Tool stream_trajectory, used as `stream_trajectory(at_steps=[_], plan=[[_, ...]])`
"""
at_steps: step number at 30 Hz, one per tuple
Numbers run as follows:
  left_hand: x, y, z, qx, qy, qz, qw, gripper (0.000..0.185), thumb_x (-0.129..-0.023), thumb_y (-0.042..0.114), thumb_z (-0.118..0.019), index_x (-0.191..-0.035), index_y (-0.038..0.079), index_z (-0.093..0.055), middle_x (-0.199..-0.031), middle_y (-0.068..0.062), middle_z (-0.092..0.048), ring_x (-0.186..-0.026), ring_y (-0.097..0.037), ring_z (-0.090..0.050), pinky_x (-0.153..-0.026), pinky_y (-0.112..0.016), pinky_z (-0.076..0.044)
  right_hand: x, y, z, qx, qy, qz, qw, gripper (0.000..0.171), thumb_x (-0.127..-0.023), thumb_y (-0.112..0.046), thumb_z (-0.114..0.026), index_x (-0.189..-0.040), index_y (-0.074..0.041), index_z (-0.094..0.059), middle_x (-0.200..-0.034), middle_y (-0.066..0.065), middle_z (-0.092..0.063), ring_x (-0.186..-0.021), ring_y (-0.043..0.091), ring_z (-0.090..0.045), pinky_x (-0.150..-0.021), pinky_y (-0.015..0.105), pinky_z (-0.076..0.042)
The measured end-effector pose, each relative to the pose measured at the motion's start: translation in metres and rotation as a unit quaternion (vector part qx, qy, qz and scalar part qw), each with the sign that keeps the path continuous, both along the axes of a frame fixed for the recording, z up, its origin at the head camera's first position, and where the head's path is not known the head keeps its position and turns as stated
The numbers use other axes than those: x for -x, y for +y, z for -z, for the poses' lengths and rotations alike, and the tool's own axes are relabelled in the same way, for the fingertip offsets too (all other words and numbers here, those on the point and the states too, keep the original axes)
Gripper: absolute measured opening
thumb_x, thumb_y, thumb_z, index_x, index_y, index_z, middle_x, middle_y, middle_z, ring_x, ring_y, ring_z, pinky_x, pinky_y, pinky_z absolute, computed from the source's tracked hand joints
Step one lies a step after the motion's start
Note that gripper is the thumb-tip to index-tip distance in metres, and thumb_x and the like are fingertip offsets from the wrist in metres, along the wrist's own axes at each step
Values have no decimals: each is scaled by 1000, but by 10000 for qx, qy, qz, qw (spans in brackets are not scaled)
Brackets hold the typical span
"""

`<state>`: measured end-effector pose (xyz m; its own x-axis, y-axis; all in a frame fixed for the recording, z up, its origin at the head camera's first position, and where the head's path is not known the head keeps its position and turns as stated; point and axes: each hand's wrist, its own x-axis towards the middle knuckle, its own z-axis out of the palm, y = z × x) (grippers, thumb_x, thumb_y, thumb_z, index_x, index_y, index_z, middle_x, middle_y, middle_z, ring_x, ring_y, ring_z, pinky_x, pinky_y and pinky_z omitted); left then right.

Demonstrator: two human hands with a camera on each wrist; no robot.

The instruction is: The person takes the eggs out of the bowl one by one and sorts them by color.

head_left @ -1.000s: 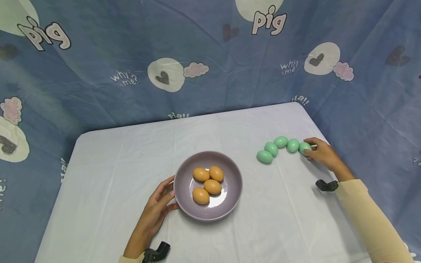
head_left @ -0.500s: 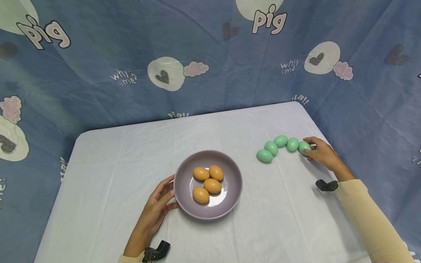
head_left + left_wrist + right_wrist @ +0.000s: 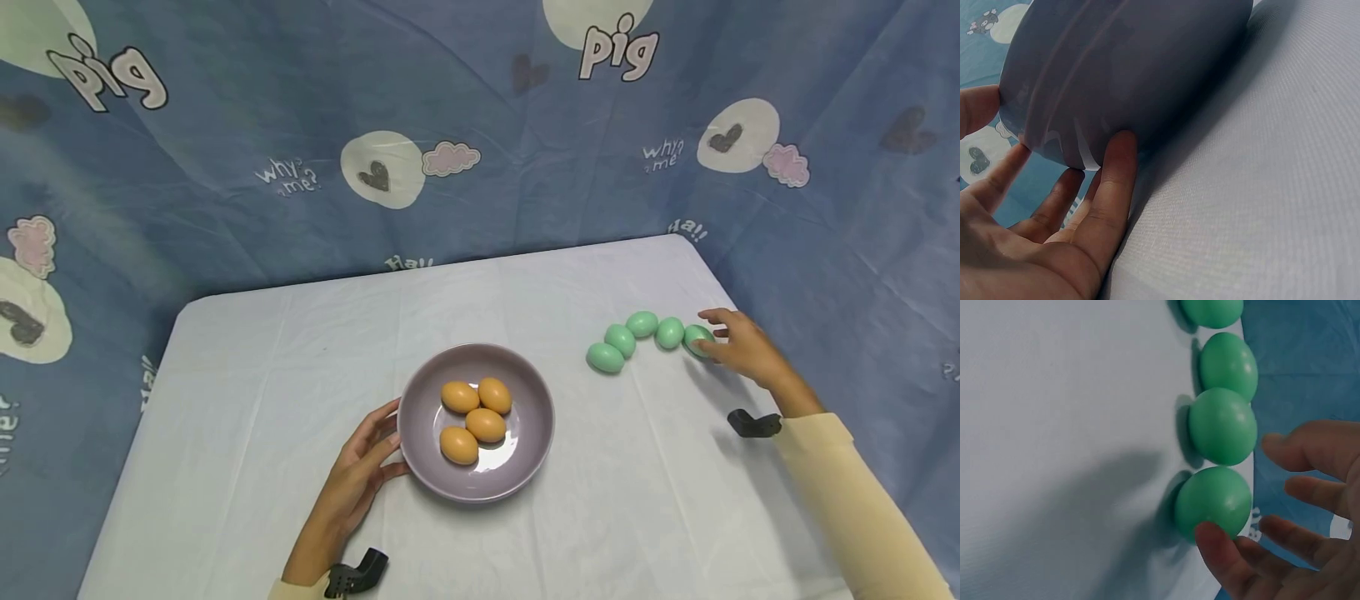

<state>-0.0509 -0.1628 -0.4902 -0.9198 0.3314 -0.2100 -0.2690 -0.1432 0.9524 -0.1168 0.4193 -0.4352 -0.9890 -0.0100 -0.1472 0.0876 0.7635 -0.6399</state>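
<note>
A mauve bowl (image 3: 420, 392) stands on the table with several orange-brown eggs (image 3: 486, 425) inside. Against the bowl's left side rests my left hand (image 3: 358, 479); the left wrist view shows its fingertips (image 3: 1121, 147) touching the outer wall, fingers fairly straight. To the right lie several green eggs (image 3: 620, 341) in a curved row. My right hand (image 3: 746, 348) is at the row's right end, fingers spread, with one digit touching the last green egg (image 3: 1213, 503). That egg still sits on the table, and its other fingers stand apart from it.
A white cloth covers the table (image 3: 247, 400). Blue printed fabric (image 3: 480, 100) hangs behind it and along both sides. Black wrist cameras (image 3: 753, 423) sit at both sleeves.
My right hand has loosened from the end green egg: its fingers have spread and drawn back slightly to the right. My left hand and the bowl have stayed put.
</note>
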Motion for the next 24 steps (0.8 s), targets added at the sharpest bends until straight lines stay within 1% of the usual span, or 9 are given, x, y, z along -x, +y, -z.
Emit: stream_trajectory(at_steps=[4,6,8,12,15,21,24], plan=[[0,1,0,23,-6,7,10000,55,-103,16,-56,-154,13,-35,-147,-12,-40,-118,-15,-60,-88,-41,-60,-2,-5,-8,-164,10,-74,9998,59,-98,-20,-63,-144,9,-40,-143,36,-37,-129,57,-41,-92,60,-54],[0,1,-1,46,-47,-5,10000,55,-102,17,-57,-153,13,-36,-147,-13,-40,-119,-16,-60,-88,-42,-60,-2,-8,-12,-318,123,-131,9993,57,-99,-20,-63,-144,8,-42,-143,35,-38,-129,57,-42,-94,65,-49],[0,1,-1,69,-88,-32,9999,55,-102,18,-57,-153,14,-36,-147,-12,-40,-119,-16,-60,-89,-42,-60,-2,-13,-17,-425,256,-205,9986,55,-98,-19,-63,-143,6,-43,-143,33,-40,-129,56,-43,-95,67,-46],[0,2,-1,96,-119,-86,9998,55,-101,18,-58,-152,14,-37,-147,-12,-40,-119,-16,-60,-89,-43,-60,-1,-28,-30,-508,503,-404,9966,53,-96,-17,-66,-141,5,-47,-141,32,-44,-127,54,-46,-94,68,-44],[0,1,-1,105,-81,-91,9999,55,-102,17,-57,-153,14,-37,-147,-13,-40,-118,-15,-60,-88,-42,-60,-1,-41,-39,-473,578,-571,9956,53,-95,-17,-68,-140,3,-48,-138,32,-45,-126,54,-48,-94,67,-44],[-1,2,-2,144,-129,-141,9997,55,-101,18,-58,-152,16,-38,-148,-11,-40,-120,-15,-60,-89,-43,-60,1,-64,-48,-371,612,-831,9940,53,-94,-12,-68,-142,0,-48,-138,29,-45,-128,52,-48,-97,68,-45],[0,1,-2,147,-132,-140,9997,55,-101,19,-59,-151,16,-39,-147,-10,-41,-120,-15,-60,-90,-43,-60,2,-75,-52,-234,670,-938,9931,52,-94,-10,-67,-141,0,-48,-137,27,-46,-129,51,-48,-96,66,-48]])
